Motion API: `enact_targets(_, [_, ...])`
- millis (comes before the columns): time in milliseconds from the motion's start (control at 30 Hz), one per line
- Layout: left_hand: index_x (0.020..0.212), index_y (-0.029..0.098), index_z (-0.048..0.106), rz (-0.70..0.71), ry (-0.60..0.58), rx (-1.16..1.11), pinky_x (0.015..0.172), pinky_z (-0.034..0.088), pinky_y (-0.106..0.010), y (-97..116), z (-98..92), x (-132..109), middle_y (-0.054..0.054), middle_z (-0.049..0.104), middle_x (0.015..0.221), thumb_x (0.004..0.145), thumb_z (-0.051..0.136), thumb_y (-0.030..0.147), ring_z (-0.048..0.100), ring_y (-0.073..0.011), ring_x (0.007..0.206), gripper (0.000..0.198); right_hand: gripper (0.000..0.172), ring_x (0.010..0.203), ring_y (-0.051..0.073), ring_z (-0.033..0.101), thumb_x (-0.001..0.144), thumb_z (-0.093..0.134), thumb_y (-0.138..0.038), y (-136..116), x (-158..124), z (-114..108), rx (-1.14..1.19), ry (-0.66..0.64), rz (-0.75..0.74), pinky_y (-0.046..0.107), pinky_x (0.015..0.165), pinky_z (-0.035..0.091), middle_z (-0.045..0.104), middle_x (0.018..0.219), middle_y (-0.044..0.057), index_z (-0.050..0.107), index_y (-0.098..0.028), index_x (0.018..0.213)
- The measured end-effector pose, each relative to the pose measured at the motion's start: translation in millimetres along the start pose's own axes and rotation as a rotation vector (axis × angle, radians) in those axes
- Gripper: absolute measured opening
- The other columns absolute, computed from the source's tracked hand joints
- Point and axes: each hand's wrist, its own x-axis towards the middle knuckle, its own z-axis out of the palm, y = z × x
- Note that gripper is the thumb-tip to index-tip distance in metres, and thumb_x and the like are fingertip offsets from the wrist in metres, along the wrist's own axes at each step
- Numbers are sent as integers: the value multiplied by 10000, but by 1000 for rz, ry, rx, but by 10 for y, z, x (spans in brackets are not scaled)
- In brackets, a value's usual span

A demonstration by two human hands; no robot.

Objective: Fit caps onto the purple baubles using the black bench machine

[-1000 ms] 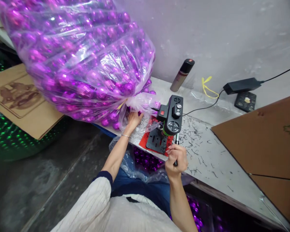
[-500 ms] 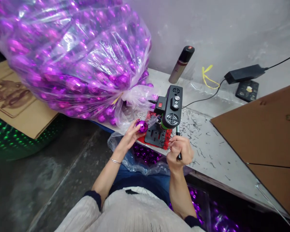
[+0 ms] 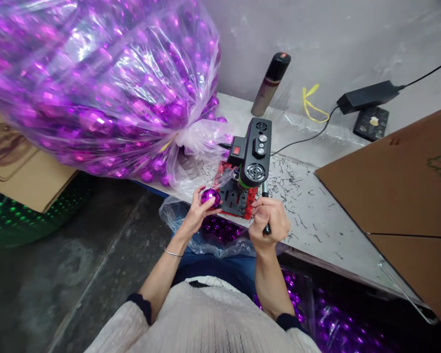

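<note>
In my left hand I hold a shiny purple bauble, with the thumb across its face and the fingers behind it. The bauble is at the left edge of the slotted dark base plate of a small black bench drill press. My right hand is wrapped round the black-gripped lever on the machine's right side. Red material with dark bits on it lies under the base plate. The drill tip is hidden beneath the machine's head.
A big clear bag of purple baubles rests at the left. Behind the machine stand a spray can and a black power adapter. Thin dark scraps litter the white table. A cardboard box is at the right.
The view has shifted, so everything sits slightly further left. My left fingers have turned around the bauble, the thumb now lying over its front. My right hand still grips the lever.
</note>
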Motion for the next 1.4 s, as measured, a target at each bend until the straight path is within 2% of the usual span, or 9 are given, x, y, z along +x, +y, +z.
enact_targets(67, [1327,267,457,73,70,84,845,628,-349,-14,-6,15,-17,698,1081,678,921,439,729,-173,897,816,223,653,122,619,979,487,-145,3,-3,1,-5,0,3,253,596,466,621,697,-10,524,-225,775])
enact_targets(133, [1264,232,527,157,100,155,860,608,-306,-42,1,31,-27,715,1063,644,936,475,713,-169,916,781,218,657,122,621,981,488,-146,4,-7,2,0,-3,6,252,594,468,620,699,-11,524,-226,782])
enact_targets(233, [1294,220,590,231,74,257,868,606,-305,-105,32,55,-93,687,1291,777,812,583,686,-228,1114,669,212,662,120,620,985,486,-146,1,-6,1,9,0,5,246,586,462,617,698,-12,522,-224,790])
enact_targets(333, [1398,231,553,319,29,404,949,598,-347,-198,66,113,-117,599,1455,850,738,592,634,-267,1271,681,213,663,117,615,987,480,-141,-5,1,-3,3,-2,5,244,584,455,616,701,-11,520,-222,794])
enact_targets(433, [1440,229,495,404,-4,549,992,585,-360,-298,87,218,-128,620,1422,807,815,519,679,-249,1214,767,218,662,116,615,983,476,-132,-7,6,-7,-6,-9,0,245,589,457,618,703,-10,517,-222,788])
enact_targets(567, [1351,203,528,517,29,753,906,613,-371,-370,104,371,-104,714,1227,801,842,462,746,-219,977,684,220,664,121,622,971,476,-119,-11,7,-14,-14,-25,-19,248,590,464,623,698,-8,520,-224,783])
enact_targets(767, [1329,206,543,725,-15,971,1018,568,-409,-402,126,522,-117,698,1268,846,809,446,699,-264,1165,601,224,659,119,623,965,475,-100,-30,18,-24,-25,-29,-17,244,594,461,636,707,-4,522,-222,783])
enact_targets(1133, [1328,199,547,870,-115,1028,997,572,-437,-338,83,536,-128,678,1261,861,788,461,676,-275,1183,588,215,662,115,624,978,469,-122,-16,-21,-20,-3,-41,-8,232,607,470,627,709,-4,534,-215,796])
enact_targets(1400, [1367,198,535,803,-7,1052,1012,551,-437,-442,136,571,-126,667,1285,841,800,491,658,-282,1193,658,195,666,117,629,968,476,-122,7,-57,-27,4,-43,-12,234,610,478,645,733,6,551,-205,808])
